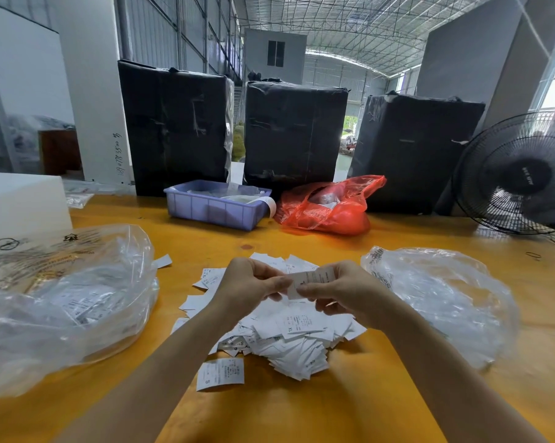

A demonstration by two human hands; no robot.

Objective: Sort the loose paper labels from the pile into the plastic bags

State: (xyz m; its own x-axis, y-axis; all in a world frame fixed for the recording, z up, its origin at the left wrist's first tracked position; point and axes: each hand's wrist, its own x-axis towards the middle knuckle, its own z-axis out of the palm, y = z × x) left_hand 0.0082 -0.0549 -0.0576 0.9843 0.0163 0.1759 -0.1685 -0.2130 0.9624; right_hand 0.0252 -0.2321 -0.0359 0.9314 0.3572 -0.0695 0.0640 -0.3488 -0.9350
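Paper label, white, printed, pinched between both hands.

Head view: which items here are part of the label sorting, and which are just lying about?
In the job:
- pile of labels
- label pinched by left hand and right hand
- left clear bag
- right clear bag

Lying about:
- purple tray
- red bag
- fan
- black wrapped bales
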